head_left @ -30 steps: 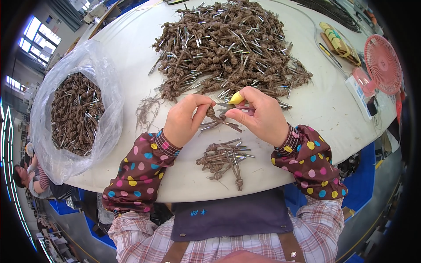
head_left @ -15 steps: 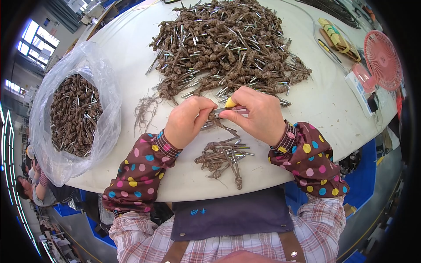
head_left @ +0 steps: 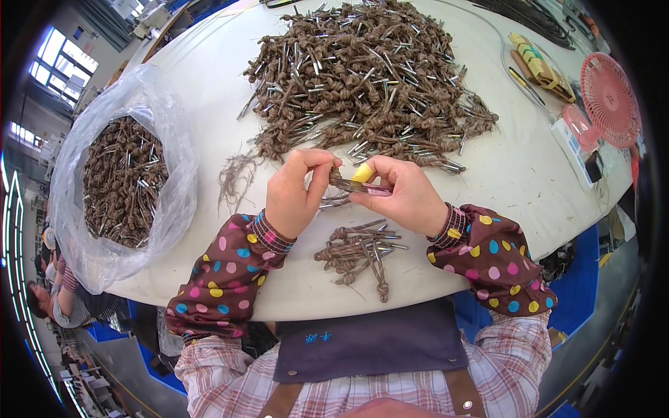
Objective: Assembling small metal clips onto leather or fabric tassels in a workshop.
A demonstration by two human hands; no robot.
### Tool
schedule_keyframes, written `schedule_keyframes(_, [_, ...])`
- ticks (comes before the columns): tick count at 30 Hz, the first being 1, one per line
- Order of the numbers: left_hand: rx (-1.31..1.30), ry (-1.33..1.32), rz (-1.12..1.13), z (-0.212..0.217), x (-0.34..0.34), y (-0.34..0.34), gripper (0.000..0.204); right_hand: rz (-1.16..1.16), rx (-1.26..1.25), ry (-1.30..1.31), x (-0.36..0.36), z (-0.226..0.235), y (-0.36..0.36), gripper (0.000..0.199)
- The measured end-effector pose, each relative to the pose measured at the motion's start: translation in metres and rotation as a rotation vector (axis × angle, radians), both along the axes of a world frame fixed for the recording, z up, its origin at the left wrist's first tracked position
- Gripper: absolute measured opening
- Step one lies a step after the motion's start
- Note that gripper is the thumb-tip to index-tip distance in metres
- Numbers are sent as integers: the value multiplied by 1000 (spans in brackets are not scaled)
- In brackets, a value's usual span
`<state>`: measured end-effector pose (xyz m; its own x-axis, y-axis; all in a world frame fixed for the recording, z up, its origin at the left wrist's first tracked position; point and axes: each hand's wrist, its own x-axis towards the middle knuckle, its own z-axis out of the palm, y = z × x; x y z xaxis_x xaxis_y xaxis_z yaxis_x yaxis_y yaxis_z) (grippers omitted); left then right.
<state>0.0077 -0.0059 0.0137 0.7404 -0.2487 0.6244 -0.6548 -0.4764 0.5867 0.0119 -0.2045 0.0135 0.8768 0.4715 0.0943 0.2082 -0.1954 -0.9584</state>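
Observation:
My left hand (head_left: 294, 195) pinches a knotted brown cord (head_left: 335, 174) between thumb and fingertips, above the table (head_left: 279, 289). In my right hand (head_left: 411, 198) are small metal thread snips (head_left: 348, 185), their blades reaching to the knot. A yellow wrap (head_left: 362, 172) covers a finger of that hand. Just below the hands lies a small pile of knotted brown cords (head_left: 352, 254) with silvery metal tips. Beyond them rises a large heap of the same cords (head_left: 362, 83).
At the left stands a clear plastic bag (head_left: 180, 202) full of knotted cords. Loose thread scraps (head_left: 235, 180) lie near my left hand. A pink fan (head_left: 610, 97), a yellow bundle (head_left: 540, 63) and a white power strip (head_left: 573, 150) sit at the right. Another person (head_left: 59, 303) is far left.
My left hand has tilted slightly and lifted the knot into clearer view. The snips have turned a little, so their blades now show beside the knot. The view has shifted slightly.

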Motion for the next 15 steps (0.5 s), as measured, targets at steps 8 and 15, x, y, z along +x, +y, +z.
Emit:
schedule_keyframes(8, [568,-109,396,14,27,37,23,-206,-241,-493,7,0,-11,22])
schedule_keyframes(15, [-88,461,-241,8,9,11,32,-188,-162,-346,2,-2,-1,20])
